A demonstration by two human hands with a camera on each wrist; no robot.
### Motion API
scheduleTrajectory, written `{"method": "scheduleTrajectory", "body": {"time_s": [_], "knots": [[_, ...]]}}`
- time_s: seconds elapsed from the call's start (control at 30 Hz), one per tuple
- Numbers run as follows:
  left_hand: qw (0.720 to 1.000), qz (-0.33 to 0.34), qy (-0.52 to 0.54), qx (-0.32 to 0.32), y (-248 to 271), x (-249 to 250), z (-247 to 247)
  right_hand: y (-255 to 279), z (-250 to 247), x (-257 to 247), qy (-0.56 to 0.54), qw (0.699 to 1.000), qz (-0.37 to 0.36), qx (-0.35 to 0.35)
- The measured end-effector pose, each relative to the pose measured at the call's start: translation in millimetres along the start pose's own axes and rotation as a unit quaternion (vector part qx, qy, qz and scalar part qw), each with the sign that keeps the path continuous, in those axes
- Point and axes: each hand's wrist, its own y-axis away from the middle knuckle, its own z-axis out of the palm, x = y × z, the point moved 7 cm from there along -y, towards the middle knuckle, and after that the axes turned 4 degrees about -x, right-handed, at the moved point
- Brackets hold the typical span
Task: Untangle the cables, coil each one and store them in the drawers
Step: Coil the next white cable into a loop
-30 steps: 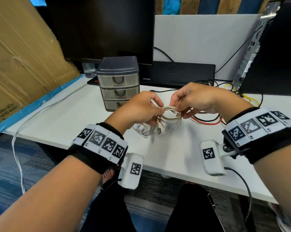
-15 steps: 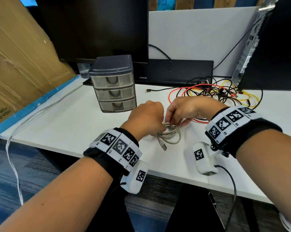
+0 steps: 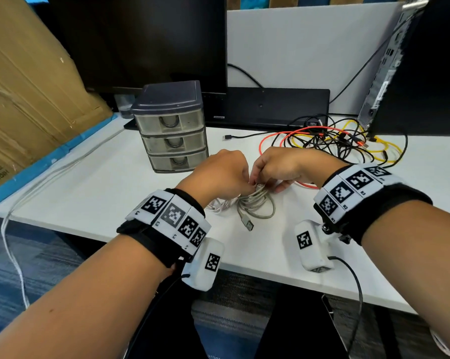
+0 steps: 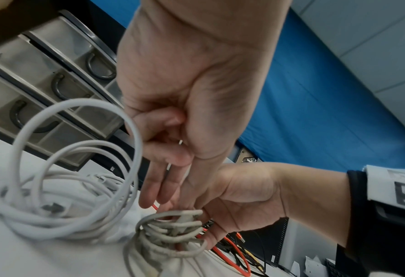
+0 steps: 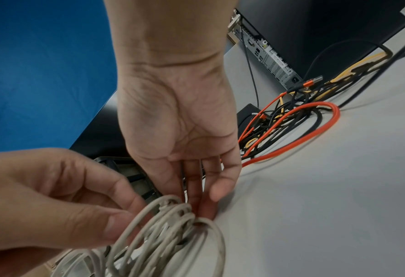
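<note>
1. Both hands met over a coiled grey USB cable [image 3: 256, 207] on the white desk [image 3: 115, 187].
2. The left hand [image 3: 220, 174] pinched its loops; the right hand [image 3: 280, 165] held them with nearly straight fingers.
3. A grey three-drawer plastic organiser [image 3: 172, 128] stood just behind, all drawers closed.
4. Cardboard [image 3: 24, 81] print partly read "HIGH".

A dark monitor [image 3: 141, 40] is being seen standing at the back of the white counter [image 3: 89, 193]. A cardboard sheet [image 3: 29, 81] is being leaned at left; a computer tower [image 3: 426, 66] is standing at right.

Grey cable [image 3: 255, 203] coiled on desk; 3-drawer unit [image 3: 173, 130] shut, behind.
</note>
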Motion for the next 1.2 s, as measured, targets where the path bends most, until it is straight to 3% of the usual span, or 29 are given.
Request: {"method": "scheduleTrajectory", "body": {"time_s": [0.37,0.63,0.83,1.03,1.2], "knots": [[1.000,-0.001,0.003,-0.011,3,-1,3,4,2,1,-0.001,1.000,0.006,0.006],[0.998,0.018,-0.055,-0.033,1,9,14,9,13,6,0.064,0.997,0.013,-0.047],[0.999,0.008,-0.028,-0.025,1,8,-1,14,-1,-3,-0.045,0.997,-0.060,-0.034],[0.995,0.020,0.100,-0.013,6,6,-22,27,-17,-13,-0.181,0.971,-0.147,-0.049],[0.947,0.051,0.313,0.052,18,5,-38,36,-30,-19,-0.277,0.937,-0.210,-0.037]]}}
